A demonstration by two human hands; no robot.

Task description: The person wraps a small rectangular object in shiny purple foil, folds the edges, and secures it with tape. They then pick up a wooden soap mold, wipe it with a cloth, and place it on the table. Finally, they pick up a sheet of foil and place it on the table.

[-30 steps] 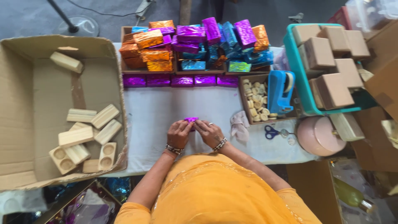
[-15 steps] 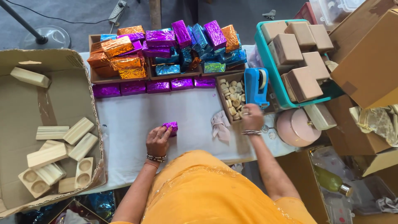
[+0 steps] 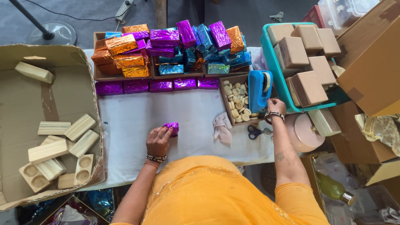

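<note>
My left hand [image 3: 157, 141] pins the small purple foil-wrapped block [image 3: 171, 127] to the white-covered counter [image 3: 133, 121] at frame centre, fingers curled loosely over it. My right hand [image 3: 276, 106] is up at centre right, fingers closed lightly at the base of the blue tape dispenser [image 3: 259, 89] beside the tray of small round wooden pieces [image 3: 236, 104]. I judge that a firm hold on the block and a short, clean pull of tape would keep the foil folds flat.

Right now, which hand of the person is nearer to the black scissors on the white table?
The right. The right hand rests at the blue tape dispenser, just above the scissors. The left hand holds a purple foil-wrapped block, far to their left.
</note>
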